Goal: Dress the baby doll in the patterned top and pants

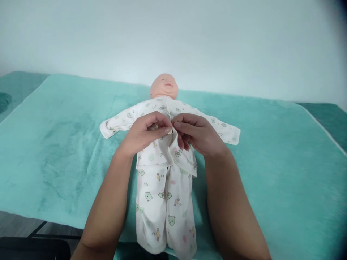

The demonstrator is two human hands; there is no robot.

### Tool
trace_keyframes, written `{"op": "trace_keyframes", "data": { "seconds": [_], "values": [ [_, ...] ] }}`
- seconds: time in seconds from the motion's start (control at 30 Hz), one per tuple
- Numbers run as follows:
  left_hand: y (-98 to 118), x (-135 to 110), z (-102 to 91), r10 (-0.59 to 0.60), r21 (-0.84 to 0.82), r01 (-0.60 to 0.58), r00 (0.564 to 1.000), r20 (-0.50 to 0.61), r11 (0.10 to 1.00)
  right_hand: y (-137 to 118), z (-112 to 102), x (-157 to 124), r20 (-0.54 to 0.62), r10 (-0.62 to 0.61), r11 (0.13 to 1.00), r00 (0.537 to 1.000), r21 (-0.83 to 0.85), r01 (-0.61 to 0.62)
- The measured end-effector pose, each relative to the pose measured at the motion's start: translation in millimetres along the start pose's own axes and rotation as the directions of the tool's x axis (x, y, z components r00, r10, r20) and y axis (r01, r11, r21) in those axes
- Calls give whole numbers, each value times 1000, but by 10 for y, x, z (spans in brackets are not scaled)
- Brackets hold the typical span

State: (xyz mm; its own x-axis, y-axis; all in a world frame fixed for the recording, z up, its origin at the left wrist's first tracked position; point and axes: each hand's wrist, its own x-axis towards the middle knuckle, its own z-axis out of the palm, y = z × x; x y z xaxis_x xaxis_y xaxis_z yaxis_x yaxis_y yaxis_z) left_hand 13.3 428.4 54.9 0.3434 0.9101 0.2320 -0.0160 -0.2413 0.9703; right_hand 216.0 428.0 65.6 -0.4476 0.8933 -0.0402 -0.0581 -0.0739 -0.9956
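Observation:
A baby doll (164,86) lies on its back, head away from me, dressed in a white printed shirt (151,157) and matching trousers (151,202). Its sleeves spread out to both sides. Over the middle of the chest, my left hand (148,130) pinches the shirt's front edge near a small pale button (170,131). Close beside it, my right hand (196,131) pinches the other front edge, fingertips nearly meeting those of the left. Below the hands the front flaps hang slightly apart, and the right flap is lifted. The fingers partly hide the fastening.
A turquoise plush cloth (67,151) covers the table under the doll. Behind it rises a pale wall (173,39). A black object (34,248) stands on the floor side at the lower left, beyond the cloth's front edge.

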Motion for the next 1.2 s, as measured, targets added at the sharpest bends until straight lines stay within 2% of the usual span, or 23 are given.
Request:
{"op": "trace_keyframes", "data": {
  "seconds": [0.1,0.3,0.5,0.77,0.93,1.2],
  "values": [
    [2,1,11,-15,34,16,1000,-12,999,8,-18,-2,13,-17,1000,1000,-11,17],
    [6,2,24,-29,-2,29,999,-20,1000,-56,13,-26,45,-7,995,999,-100,11],
    [35,-17,39,-29,82,31,999,-36,996,-81,74,-31,-5,-10,979,1000,-206,9],
    [71,-14,70,15,174,-8,999,-42,985,-127,183,-23,-68,24,963,997,-268,-41],
    [109,-18,81,14,218,-2,999,-52,976,-117,235,-17,-120,-29,947,992,-320,-11],
    [28,-32,21,-23,121,29,999,-49,992,-79,38,-15,33,19,987,999,-159,-13]
  ]
}}
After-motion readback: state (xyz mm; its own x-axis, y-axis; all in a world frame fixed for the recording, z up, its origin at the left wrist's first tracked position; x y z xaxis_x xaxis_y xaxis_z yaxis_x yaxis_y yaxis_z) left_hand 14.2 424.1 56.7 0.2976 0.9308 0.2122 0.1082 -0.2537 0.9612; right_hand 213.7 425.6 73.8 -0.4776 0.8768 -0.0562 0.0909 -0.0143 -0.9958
